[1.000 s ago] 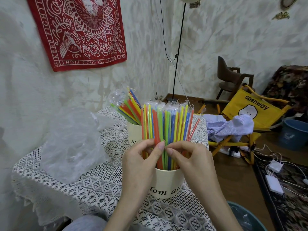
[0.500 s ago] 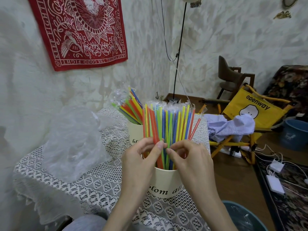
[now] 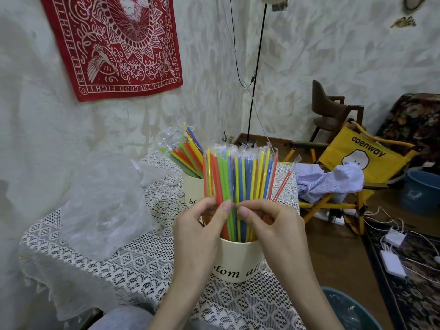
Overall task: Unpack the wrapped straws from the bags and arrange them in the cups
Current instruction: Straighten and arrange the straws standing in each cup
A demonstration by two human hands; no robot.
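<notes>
A thick bunch of wrapped straws (image 3: 240, 175) in red, green, yellow and blue stands upright in the near cream cup (image 3: 238, 260) on the lace-covered table. My left hand (image 3: 202, 232) and my right hand (image 3: 271, 225) wrap around the bunch just above the cup's rim, thumbs nearly meeting at the front. One red straw (image 3: 283, 184) leans out to the right. Behind stands a second cream cup (image 3: 191, 189) with more wrapped straws (image 3: 183, 153) slanting left.
A crumpled clear plastic bag (image 3: 102, 206) lies on the table's lace cloth (image 3: 133, 265) to the left. A blue bin (image 3: 345, 308) sits by the table at lower right. A yellow folding chair (image 3: 362, 158) with a cloth, a blue bucket (image 3: 421, 191) and chargers are on the floor.
Both hands stay around the straw bunch; the straws have shifted slightly within the grip, standing a bit more upright and gathered.
</notes>
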